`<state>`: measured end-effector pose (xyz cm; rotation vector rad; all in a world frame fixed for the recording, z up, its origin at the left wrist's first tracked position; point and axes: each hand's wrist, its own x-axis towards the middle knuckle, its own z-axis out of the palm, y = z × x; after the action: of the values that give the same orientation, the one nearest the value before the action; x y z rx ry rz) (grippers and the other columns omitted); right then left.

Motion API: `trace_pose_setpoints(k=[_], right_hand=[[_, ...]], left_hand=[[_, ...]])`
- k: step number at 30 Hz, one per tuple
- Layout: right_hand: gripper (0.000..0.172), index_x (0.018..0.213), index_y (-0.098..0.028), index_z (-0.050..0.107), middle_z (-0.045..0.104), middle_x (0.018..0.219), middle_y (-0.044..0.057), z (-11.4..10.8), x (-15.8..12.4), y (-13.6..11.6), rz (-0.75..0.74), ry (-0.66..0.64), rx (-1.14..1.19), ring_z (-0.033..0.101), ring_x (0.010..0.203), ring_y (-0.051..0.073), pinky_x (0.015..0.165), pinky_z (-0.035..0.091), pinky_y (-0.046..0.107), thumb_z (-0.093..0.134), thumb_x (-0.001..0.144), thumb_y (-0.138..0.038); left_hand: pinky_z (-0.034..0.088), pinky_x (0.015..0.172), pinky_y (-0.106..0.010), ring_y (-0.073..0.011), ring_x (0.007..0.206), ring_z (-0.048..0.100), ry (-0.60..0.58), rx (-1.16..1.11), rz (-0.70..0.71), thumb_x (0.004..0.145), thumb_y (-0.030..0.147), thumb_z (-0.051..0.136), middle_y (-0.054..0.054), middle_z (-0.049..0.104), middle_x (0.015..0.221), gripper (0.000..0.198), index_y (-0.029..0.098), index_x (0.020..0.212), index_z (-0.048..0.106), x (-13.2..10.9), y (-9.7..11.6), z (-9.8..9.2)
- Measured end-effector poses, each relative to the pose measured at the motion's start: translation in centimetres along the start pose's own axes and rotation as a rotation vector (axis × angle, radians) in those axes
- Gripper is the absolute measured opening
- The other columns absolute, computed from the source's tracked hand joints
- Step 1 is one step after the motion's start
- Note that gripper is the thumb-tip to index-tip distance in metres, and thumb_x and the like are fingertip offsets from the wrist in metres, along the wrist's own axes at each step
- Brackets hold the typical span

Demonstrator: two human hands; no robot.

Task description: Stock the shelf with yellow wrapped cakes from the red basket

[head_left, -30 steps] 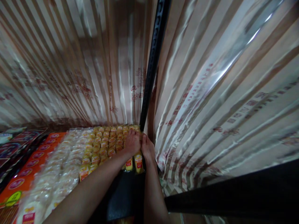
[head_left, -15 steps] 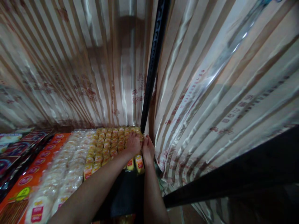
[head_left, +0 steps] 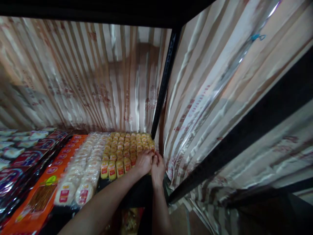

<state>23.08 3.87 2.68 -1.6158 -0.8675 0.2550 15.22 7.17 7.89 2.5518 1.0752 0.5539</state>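
Note:
Small yellow packaged cakes (head_left: 119,168) stand in tight rows at the right end of a black shelf (head_left: 127,192), with red labels facing front. My left hand (head_left: 144,161) is bent over the front right of these rows, fingers curled. Close against it, at the shelf's right end, my right hand (head_left: 158,167) has its fingers pinched together. The fingertips of both hands meet; whatever lies between them is hidden. My hands and left forearm cover the front cakes on that side.
Left of the cakes are two rows of round white packaged cakes (head_left: 84,192), an orange packet (head_left: 31,209) and dark shiny packets (head_left: 14,176). A black post (head_left: 163,81) rises at the back corner. Striped curtains (head_left: 117,71) hang behind and right. A slanting black bar (head_left: 220,156) crosses the right side.
My view has shifted, bringing a black upper bar and more of the shelf front into sight. Both hands have come nearer the front of the right-hand cake rows and remain close together.

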Motion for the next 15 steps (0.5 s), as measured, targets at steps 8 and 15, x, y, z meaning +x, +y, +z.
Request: trace_pose_setpoints(k=[8,15], right_hand=[[0.042,0.103,-0.012,0.063,0.066,0.104,0.015,-2.3,-7.7,-1.1,-0.069,-0.088,-0.077,0.061,0.097,0.022,0.088,0.045,0.037,0.034,0.085,-0.036],[0.037,0.099,-0.014,0.064,0.067,0.097,0.011,-2.0,-14.5,-1.3,-0.282,-0.284,-0.128,0.061,0.092,0.019,0.085,0.046,0.034,0.032,0.086,-0.027]], left_hand=[[0.047,0.079,-0.025,-0.0147,0.086,0.058,-0.026,-0.135,-0.013,0.090,0.018,0.035,-0.006,0.061,0.096,0.026,0.017,0.096,0.060,-8.1,0.1,0.1],[0.046,0.082,-0.024,-0.0136,0.087,0.056,-0.020,-0.229,-0.159,0.086,0.016,0.037,-0.005,0.057,0.095,0.023,0.017,0.095,0.059,-16.5,-1.4,0.2]])
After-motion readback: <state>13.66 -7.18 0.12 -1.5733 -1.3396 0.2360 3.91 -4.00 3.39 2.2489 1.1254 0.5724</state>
